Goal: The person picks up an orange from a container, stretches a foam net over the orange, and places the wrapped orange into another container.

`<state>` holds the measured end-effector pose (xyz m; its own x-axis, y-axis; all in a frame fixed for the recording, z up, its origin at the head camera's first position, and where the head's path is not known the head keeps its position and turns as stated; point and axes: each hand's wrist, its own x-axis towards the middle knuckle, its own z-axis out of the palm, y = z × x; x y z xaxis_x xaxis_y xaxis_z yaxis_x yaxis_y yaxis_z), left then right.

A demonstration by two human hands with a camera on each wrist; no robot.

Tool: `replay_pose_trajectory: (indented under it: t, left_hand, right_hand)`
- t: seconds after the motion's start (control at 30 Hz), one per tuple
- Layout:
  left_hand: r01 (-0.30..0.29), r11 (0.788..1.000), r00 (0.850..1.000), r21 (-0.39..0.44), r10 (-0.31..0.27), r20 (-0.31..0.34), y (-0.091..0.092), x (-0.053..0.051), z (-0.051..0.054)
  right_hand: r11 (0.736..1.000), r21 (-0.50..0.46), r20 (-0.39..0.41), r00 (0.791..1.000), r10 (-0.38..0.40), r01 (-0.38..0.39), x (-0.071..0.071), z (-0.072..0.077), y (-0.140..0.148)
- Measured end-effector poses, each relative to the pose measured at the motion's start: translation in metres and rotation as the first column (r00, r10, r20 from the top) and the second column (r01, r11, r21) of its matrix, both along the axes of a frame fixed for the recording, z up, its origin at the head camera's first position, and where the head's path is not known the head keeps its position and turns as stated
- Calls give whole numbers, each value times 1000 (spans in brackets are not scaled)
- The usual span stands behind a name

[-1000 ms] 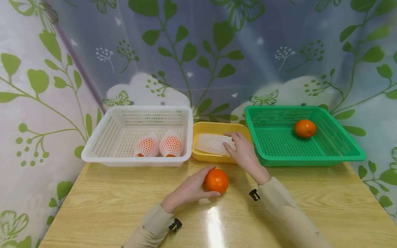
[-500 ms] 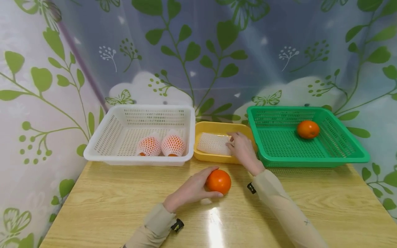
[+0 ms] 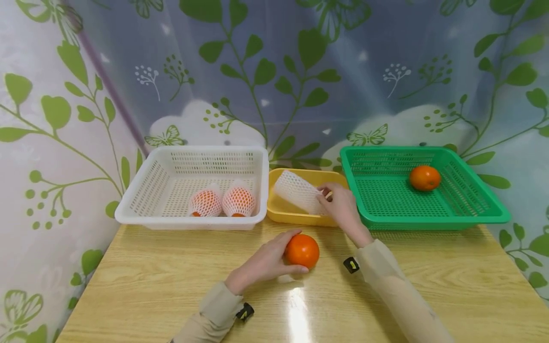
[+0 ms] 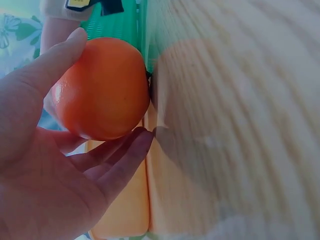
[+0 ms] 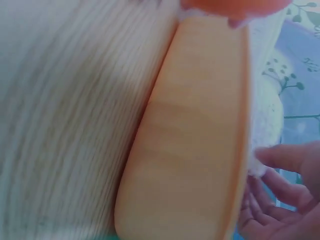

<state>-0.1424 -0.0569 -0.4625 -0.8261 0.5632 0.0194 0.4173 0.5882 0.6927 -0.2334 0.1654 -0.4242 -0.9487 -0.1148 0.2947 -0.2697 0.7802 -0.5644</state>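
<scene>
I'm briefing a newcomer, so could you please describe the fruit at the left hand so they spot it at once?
On the wooden table, find the yellow tray. In front of it, the left hand grips a bare, round orange fruit. Unlike the netted fruits in the white basket and the bare one in the green basket, it's outside any container.

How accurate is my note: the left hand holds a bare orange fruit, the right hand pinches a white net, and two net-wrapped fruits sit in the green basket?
Wrong basket: the head view shows the two net-wrapped fruits in the white basket. The rest is right: the left hand holds a bare orange fruit, the right hand pinches a white net.
</scene>
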Motion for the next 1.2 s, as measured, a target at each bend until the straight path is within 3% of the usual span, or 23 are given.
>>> replay_pose_trajectory:
  t: [0.17,0.37,0.47,0.6,0.7,0.8,0.93,1.0,1.2]
  left_hand:
    - [-12,1000,1000,18,11,15,-1,-1,3]
    - [-56,992,998,112,52,38,-2,-5,11]
    - [-94,974,996,208,93,14,-1,-9,17]
    - [-162,932,985,325,173,-7,3,-14,24]
    - [-221,873,974,435,222,48,6,-17,27]
    - [-269,776,963,570,228,145,10,-21,29]
    - [-342,629,939,698,190,288,13,-24,33]
    - [-385,572,920,724,173,353,14,-24,34]
    - [-479,448,869,755,123,479,18,-23,35]
  right_hand:
    - [981,-194,-108,994,-11,-10,12,7,2]
    - [942,-332,-137,991,-2,-44,27,16,3]
    - [920,-385,-127,992,20,-68,34,19,2]
    - [874,-474,-96,993,65,-103,45,19,0]
    - [832,-541,-70,993,97,-119,54,18,-3]
    - [813,-569,-42,992,118,-121,61,15,-7]
    - [827,-548,-24,991,131,-123,68,9,-10]
    - [835,-535,-23,990,139,-129,70,6,-10]
    - [842,-508,-13,978,206,-184,76,-1,-12]
